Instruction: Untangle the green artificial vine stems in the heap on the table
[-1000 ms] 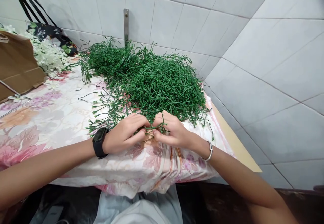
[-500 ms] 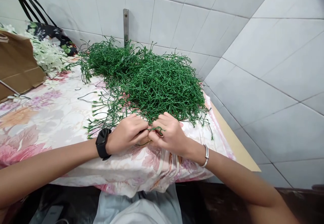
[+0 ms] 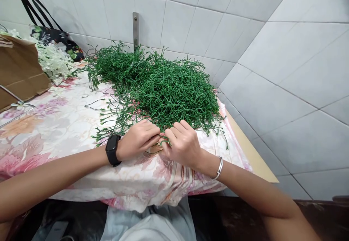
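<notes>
My left hand and my right hand are both closed, nearly touching, at the near side of the table. Between their fingertips runs a thin green artificial stem, pinched from both sides; much of it is hidden by my fingers. Just beyond my hands rises a large tangled pile of green artificial stems. To the left of it, looser stems lie spread on the floral tablecloth.
White artificial flowers and a brown paper bag stand at the left. Behind them is a dark floral bag. A bent wire lies at the left edge. Tiled walls close off the back and right.
My hands stay close together. My right hand has turned slightly, and the green stem between the fingers shows less than before. The view has shifted a little.
</notes>
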`<action>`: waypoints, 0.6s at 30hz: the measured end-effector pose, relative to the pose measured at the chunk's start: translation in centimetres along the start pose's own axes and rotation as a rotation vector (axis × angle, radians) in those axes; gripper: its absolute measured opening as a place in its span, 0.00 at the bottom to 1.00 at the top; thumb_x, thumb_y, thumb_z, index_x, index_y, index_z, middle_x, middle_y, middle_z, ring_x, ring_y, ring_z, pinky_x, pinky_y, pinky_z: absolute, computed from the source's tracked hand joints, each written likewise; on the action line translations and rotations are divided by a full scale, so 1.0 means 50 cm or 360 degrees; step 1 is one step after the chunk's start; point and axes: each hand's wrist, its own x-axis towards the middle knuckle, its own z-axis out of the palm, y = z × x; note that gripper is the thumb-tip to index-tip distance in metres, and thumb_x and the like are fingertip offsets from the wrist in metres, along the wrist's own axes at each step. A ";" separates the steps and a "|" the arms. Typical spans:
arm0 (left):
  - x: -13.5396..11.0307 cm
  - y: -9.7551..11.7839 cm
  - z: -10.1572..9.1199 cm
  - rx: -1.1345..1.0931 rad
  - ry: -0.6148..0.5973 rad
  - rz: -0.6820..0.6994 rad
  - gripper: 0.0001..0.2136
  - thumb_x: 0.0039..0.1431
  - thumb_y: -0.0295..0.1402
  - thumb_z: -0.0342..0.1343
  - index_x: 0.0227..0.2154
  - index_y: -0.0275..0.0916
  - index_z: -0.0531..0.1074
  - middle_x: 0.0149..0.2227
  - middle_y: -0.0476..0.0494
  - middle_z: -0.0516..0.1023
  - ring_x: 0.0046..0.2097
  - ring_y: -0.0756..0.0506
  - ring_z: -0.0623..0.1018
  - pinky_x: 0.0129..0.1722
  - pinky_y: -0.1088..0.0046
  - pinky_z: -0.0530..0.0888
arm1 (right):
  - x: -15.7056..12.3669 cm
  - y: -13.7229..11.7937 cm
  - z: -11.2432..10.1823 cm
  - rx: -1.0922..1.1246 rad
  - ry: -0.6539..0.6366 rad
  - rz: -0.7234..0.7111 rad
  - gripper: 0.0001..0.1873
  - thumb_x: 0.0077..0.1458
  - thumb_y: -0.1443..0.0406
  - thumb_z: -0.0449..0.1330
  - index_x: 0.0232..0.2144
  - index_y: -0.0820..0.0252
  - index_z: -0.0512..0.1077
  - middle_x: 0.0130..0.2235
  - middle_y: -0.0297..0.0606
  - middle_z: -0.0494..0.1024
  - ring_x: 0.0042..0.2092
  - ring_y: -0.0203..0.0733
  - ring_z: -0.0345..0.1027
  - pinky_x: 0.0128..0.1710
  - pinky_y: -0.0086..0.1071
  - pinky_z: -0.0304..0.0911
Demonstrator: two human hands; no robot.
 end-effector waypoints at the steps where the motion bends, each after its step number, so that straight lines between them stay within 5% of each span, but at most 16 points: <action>1: 0.000 0.000 -0.001 0.0004 -0.0009 0.0005 0.11 0.60 0.30 0.39 0.23 0.36 0.59 0.23 0.48 0.63 0.27 0.50 0.61 0.30 0.74 0.57 | 0.000 0.000 -0.001 -0.0018 0.0000 -0.0006 0.13 0.49 0.66 0.49 0.15 0.61 0.62 0.17 0.37 0.60 0.25 0.37 0.48 0.26 0.33 0.45; 18: -0.006 0.006 0.004 0.0251 0.0165 0.0016 0.15 0.60 0.29 0.39 0.18 0.36 0.58 0.19 0.50 0.63 0.23 0.51 0.59 0.27 0.75 0.56 | -0.003 -0.001 0.009 -0.0147 0.0032 -0.0091 0.11 0.47 0.68 0.52 0.15 0.59 0.60 0.16 0.35 0.60 0.24 0.38 0.48 0.25 0.33 0.44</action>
